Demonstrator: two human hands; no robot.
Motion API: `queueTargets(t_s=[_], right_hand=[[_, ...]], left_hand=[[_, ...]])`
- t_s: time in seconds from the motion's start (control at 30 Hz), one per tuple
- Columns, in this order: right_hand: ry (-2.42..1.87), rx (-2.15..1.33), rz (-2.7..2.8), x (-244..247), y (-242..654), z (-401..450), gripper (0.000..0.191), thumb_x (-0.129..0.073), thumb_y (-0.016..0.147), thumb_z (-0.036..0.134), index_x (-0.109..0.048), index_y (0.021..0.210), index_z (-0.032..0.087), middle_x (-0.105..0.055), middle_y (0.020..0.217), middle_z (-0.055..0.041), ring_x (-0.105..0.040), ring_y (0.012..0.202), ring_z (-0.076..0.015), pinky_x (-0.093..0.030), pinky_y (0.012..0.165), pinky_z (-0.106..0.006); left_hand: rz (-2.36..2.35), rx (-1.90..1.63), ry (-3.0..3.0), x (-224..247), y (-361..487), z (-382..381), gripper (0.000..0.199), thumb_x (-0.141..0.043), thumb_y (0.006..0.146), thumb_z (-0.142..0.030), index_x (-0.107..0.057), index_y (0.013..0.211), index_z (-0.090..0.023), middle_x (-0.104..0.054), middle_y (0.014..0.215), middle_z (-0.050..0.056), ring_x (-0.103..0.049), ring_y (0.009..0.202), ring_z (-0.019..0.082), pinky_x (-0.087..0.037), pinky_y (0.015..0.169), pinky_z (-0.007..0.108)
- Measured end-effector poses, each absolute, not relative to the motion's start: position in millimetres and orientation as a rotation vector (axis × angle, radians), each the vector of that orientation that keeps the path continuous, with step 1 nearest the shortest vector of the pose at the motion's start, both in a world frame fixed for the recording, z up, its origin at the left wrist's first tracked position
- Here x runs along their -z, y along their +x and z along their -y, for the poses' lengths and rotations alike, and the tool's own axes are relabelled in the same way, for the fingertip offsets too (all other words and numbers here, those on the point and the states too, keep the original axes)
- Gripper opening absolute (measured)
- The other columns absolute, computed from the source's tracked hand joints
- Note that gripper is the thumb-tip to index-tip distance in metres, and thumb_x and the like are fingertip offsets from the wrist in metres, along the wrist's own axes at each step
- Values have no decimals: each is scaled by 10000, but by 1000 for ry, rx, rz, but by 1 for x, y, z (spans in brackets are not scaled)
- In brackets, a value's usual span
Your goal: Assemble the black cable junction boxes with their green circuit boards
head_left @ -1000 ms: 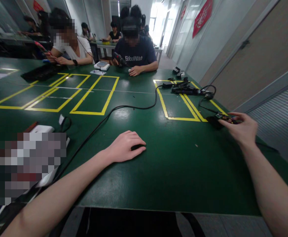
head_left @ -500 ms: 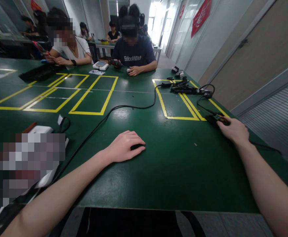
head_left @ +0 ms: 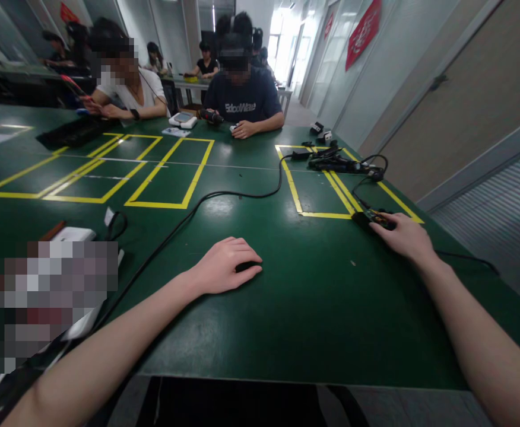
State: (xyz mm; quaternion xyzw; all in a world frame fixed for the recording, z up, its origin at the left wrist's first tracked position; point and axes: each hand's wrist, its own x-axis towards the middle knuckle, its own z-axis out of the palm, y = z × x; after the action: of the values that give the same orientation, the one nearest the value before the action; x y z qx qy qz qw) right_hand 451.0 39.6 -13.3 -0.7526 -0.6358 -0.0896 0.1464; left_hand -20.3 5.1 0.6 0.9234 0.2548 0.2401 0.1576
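My left hand (head_left: 231, 265) rests on the green table (head_left: 260, 332), fingers apart from the thumb. The gap between them is dark, and I see nothing held there. At the table's right side my right hand (head_left: 402, 234) grips a black device with an exposed circuit board (head_left: 379, 220). Its thumb lies along the near side of the device; most of the other fingers are hidden. One thin cable runs from the device toward a pile of black cables and parts (head_left: 331, 159), and another black cable (head_left: 469, 258) trails off behind the hand.
Yellow tape rectangles (head_left: 186, 204) mark the table. A long black cable (head_left: 224, 193) crosses it toward the pile. On the left lie a blurred-out item and a white device (head_left: 82, 234). Two people sit opposite, one holding a dark power tool (head_left: 209, 116); a black tray (head_left: 75, 131) lies near them.
My right hand has moved left with the black device, sliding it toward the yellow tape. My left hand has stayed in place.
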Motion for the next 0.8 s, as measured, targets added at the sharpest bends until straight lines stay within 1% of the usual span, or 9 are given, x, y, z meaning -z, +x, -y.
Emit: queueTargets(t_s=[0.1,0.2,0.23,0.37,0.4,0.5,0.57,0.67,0.8], right_hand=[[-2099,98,1911,10,412,-34,477,-629,905,474,-756,1221,141,-712,1161,-173,-700,953,-317,-540,709,-368],[-1754,-65,2137,6,360,-18,447,-624,918,466,-736,1264,206,-722,1200,-127,-713,810,-256,-593,708,-387],[-1617,-142,2216,5,341,-11,429,-607,941,441,-722,1290,221,-716,1229,-121,-718,808,-241,-606,713,-381],[-1070,-444,2529,-1,281,21,440,-603,982,311,-632,1417,246,-695,1293,-105,-728,1057,-227,-609,909,-347],[-986,-486,2583,-2,272,27,461,-610,986,295,-606,1444,249,-689,1311,-101,-730,1061,-215,-608,904,-325],[-874,-496,2646,-4,260,37,516,-626,989,271,-549,1499,252,-686,1321,-104,-739,1047,-203,-616,865,-297],[-863,-460,2646,-4,261,38,530,-630,990,269,-534,1511,251,-693,1306,-107,-745,1027,-206,-623,827,-293],[-831,-419,2630,-3,264,37,530,-624,994,274,-529,1515,250,-708,1278,-105,-753,980,-194,-620,775,-275],[-761,-347,2584,-2,266,35,499,-597,1008,273,-541,1502,225,-736,1230,-110,-758,958,-180,-609,745,-256]], left_hand=[[-722,-696,2641,0,-20,-5,205,-589,1030,-311,-752,1041,-188,-795,1004,51,-719,945,207,-524,893,371],[-711,-706,2652,-1,-21,-4,205,-585,1034,-307,-745,1065,-182,-792,1009,57,-722,952,212,-531,885,373],[-702,-716,2656,-1,-21,-3,207,-583,1035,-305,-740,1087,-180,-791,1027,61,-722,966,215,-535,888,376],[-657,-842,2672,-6,-19,3,269,-615,1015,-339,-699,1216,-181,-752,1203,108,-703,1079,242,-542,945,410],[-647,-873,2664,-7,-18,5,301,-646,994,-372,-696,1223,-182,-742,1211,119,-700,1079,247,-545,953,417],[-589,-821,2655,-7,-15,10,381,-709,938,-456,-702,1204,-184,-746,1131,114,-699,1024,253,-558,926,414],[-589,-764,2646,-6,-13,12,393,-716,932,-449,-691,1224,-187,-744,1156,114,-693,1068,262,-553,959,421],[-626,-716,2612,-3,-12,13,380,-712,937,-430,-667,1241,-206,-718,1271,120,-665,1200,279,-521,1060,450],[-669,-652,2568,-2,-11,12,323,-725,930,-412,-661,1167,-202,-727,1262,116,-657,1238,278,-503,1101,448]])
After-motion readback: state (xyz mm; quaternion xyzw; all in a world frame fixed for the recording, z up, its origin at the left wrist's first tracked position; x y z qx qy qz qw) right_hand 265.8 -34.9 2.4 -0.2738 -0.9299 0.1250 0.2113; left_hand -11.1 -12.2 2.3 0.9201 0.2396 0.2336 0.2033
